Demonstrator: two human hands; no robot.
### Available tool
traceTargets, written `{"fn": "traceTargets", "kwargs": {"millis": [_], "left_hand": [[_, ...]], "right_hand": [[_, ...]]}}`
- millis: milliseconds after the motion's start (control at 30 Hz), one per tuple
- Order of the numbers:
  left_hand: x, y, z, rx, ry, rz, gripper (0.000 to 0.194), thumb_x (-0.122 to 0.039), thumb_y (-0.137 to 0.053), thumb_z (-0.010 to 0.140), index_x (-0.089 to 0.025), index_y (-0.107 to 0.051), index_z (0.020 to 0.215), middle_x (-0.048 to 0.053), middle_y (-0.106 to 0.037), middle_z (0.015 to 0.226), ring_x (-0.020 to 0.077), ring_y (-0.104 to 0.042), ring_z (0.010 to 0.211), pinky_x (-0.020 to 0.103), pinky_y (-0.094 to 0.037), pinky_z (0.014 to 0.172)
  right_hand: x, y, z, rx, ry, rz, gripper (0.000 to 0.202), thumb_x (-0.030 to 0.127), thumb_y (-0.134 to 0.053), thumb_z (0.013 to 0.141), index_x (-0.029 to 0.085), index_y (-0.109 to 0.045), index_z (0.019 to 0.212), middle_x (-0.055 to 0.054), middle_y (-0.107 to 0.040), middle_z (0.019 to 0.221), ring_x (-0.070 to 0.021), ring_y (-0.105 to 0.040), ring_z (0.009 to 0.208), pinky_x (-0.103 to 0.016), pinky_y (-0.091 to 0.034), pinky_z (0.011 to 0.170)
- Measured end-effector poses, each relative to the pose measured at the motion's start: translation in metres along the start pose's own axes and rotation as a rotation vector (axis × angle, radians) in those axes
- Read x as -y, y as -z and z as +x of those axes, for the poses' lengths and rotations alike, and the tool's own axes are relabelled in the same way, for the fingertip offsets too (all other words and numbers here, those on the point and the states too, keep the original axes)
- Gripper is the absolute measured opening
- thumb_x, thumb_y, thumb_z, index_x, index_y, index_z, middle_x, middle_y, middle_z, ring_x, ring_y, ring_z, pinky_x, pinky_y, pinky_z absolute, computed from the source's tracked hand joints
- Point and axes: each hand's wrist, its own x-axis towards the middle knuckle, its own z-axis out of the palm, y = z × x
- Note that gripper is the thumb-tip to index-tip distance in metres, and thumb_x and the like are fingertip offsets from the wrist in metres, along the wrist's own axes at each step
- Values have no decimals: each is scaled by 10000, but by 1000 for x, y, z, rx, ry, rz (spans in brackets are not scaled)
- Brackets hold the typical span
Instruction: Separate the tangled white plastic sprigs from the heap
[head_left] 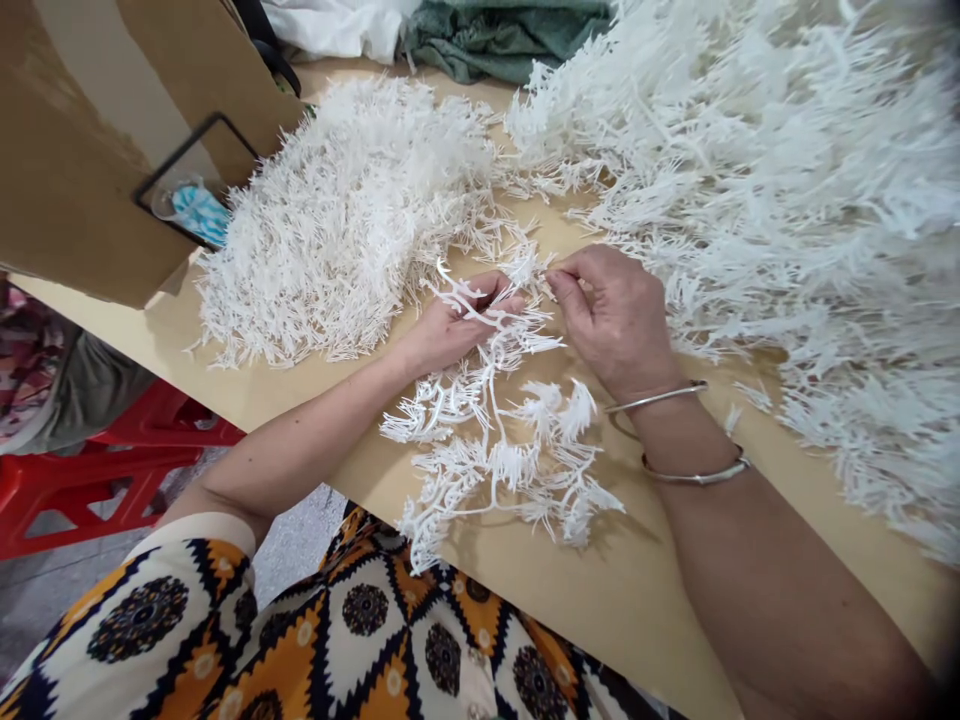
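A white branched plastic sprig [499, 460] with feathery tips lies along the front of the table, its lower end reaching the table edge. My left hand [461, 325] is closed round the upper part of this sprig, with stems sticking out above and between the fingers. Just to the right, my right hand [611, 310] is pinched, thumb against forefinger, at the sprig's upper right tips. What lies between those fingertips is too small to make out. Two silver bangles circle the right wrist.
A heap of short white sprigs [352, 210] covers the table's back left, and a larger white pile [787, 220] fills the right. A cardboard box [97, 130] with a wire holder [187, 150] stands at left. Red stools [90, 480] are beyond the left edge; dark green cloth [495, 38] lies behind.
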Motion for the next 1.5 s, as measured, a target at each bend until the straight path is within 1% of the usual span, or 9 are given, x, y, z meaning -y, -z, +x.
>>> {"fn": "traceTargets", "kwargs": {"millis": [267,367,500,633,767,1000,1167,1333,1500], "left_hand": [[3,0,-4,198,-75,23,361,-557,-666,960,-200,-653,907,4,-571,838,131,-504,770,299,-428,739],[3,-1,-3,118,-60,26,401,-597,-642,963,-204,-619,881,4,-561,846,135,-504,786,302,-439,775],[3,1,-3,57,-33,-6,403,-616,-639,963,-217,-619,918,15,-590,889,149,-543,831,311,-463,824],[4,2,-4,38,-24,-1,395,-614,-617,980,-223,-640,926,28,-629,926,153,-564,850,316,-478,827],[4,2,-2,47,0,-15,444,-660,-635,948,-221,-639,881,30,-635,914,148,-563,830,312,-486,804],[6,3,-1,98,-23,-10,449,-653,-638,945,-211,-635,866,23,-600,883,152,-537,838,304,-483,818],[6,2,-1,63,-5,-13,467,-681,-622,947,-217,-631,891,30,-593,880,159,-526,828,320,-476,821],[4,-4,-2,-77,4,-36,462,-671,-626,951,-217,-593,874,12,-569,826,138,-500,760,316,-465,749],[3,-7,0,-139,-28,-19,472,-659,-681,922,-202,-588,846,1,-552,811,132,-502,775,318,-468,759]], "right_hand": [[-27,1,5,-76,-52,-146,230,374,-515,1016,285,-519,804,-101,-668,890,-315,-641,929,-552,-528,908],[-26,3,1,-91,-20,-77,151,337,-540,1018,265,-643,934,-104,-731,981,-314,-686,983,-565,-550,937],[-8,3,-2,-79,91,82,222,376,-543,1048,300,-738,1121,-99,-789,1138,-306,-714,1095,-570,-562,1015],[6,4,-3,-13,19,308,220,391,-590,1035,316,-760,1152,-54,-800,1159,-267,-747,1094,-512,-605,1001],[8,-3,-3,147,-34,472,169,380,-662,978,307,-756,1098,-34,-800,1079,-237,-753,992,-453,-639,910],[3,-9,-3,99,-39,451,177,439,-658,974,280,-633,899,-8,-685,834,-201,-662,772,-394,-595,750],[7,-8,-3,70,-46,362,119,371,-628,970,275,-619,900,-5,-696,840,-197,-671,788,-392,-595,788],[13,1,-2,-23,-96,467,152,437,-648,989,286,-658,996,-19,-730,931,-203,-717,859,-402,-614,832],[22,12,-1,62,-99,543,164,452,-716,964,288,-720,975,-25,-766,969,-207,-734,916,-401,-611,871]]}}
